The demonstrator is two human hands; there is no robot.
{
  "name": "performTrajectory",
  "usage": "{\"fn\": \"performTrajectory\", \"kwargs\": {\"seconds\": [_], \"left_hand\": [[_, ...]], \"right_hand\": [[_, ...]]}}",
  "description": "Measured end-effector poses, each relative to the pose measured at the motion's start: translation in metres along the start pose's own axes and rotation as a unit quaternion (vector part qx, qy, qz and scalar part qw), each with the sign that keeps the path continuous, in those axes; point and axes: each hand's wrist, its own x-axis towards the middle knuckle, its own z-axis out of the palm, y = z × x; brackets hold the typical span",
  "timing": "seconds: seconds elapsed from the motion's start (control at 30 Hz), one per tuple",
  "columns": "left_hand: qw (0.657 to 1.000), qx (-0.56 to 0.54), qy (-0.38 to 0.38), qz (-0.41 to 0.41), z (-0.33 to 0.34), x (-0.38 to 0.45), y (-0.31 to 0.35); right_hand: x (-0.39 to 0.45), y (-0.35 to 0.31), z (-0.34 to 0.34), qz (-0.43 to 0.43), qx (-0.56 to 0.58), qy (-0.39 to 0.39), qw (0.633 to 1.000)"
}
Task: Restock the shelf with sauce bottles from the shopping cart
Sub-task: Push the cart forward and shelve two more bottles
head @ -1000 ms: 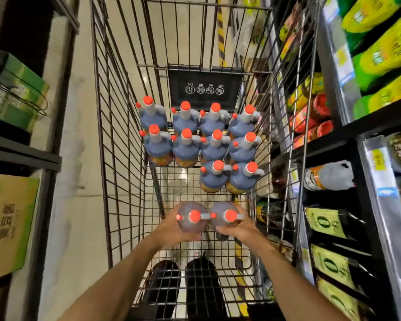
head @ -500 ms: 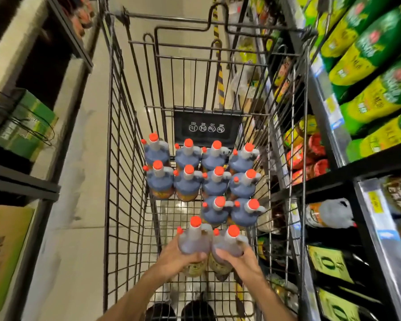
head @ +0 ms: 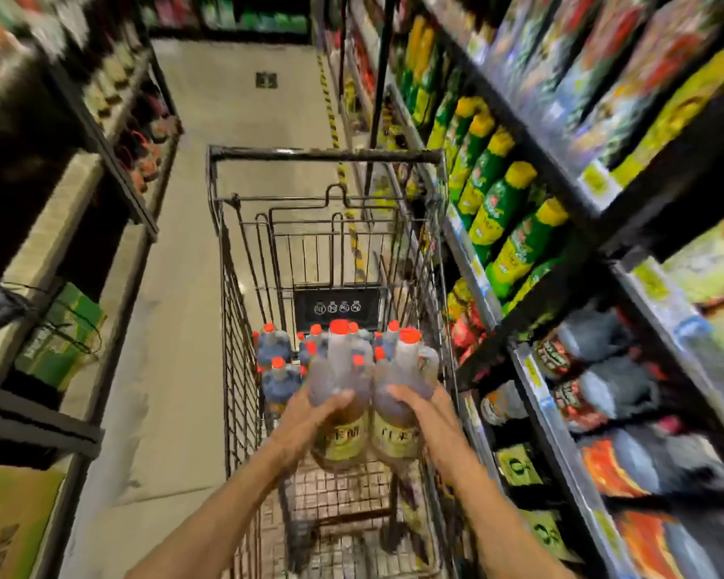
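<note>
I hold two sauce bottles with orange caps and yellow labels side by side above the wire shopping cart (head: 235, 286). My left hand (head: 310, 415) grips the left bottle (head: 339, 378) and my right hand (head: 427, 415) grips the right bottle (head: 406, 369). Both bottles stand upright and are raised to about the height of the cart's rim. Behind them, several more orange-capped bottles (head: 274, 348) stand on the cart floor. The shelf (head: 536, 394) on my right holds similar bottles lying on their sides (head: 590, 336). The frame is blurred.
Green and yellow bottles (head: 506, 211) fill the upper right shelves. A rack on the left (head: 101, 261) carries a green carton (head: 59, 332), with a cardboard box (head: 9, 520) below. The aisle floor (head: 235, 110) runs ahead past the cart.
Both hands have lifted the two bottles up from low in the cart to rim height. The view has tilted upward, showing more of the aisle.
</note>
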Motion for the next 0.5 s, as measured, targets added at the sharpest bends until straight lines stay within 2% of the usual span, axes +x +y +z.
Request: {"fn": "performTrajectory", "kwargs": {"seconds": [0.2, 0.33, 0.5], "left_hand": [[0.995, 0.007, -0.032, 0.099, 0.003, -0.022, 0.102], [0.983, 0.006, -0.092, 0.157, 0.008, -0.046, 0.152], [0.967, -0.012, -0.183, 0.177, 0.025, -0.080, 0.190]], "right_hand": [[-0.054, -0.087, 0.020, -0.088, 0.034, 0.060, 0.994], [-0.095, -0.129, 0.035, -0.155, 0.069, 0.111, 0.979], [-0.152, -0.158, 0.041, -0.218, 0.055, 0.182, 0.957]]}}
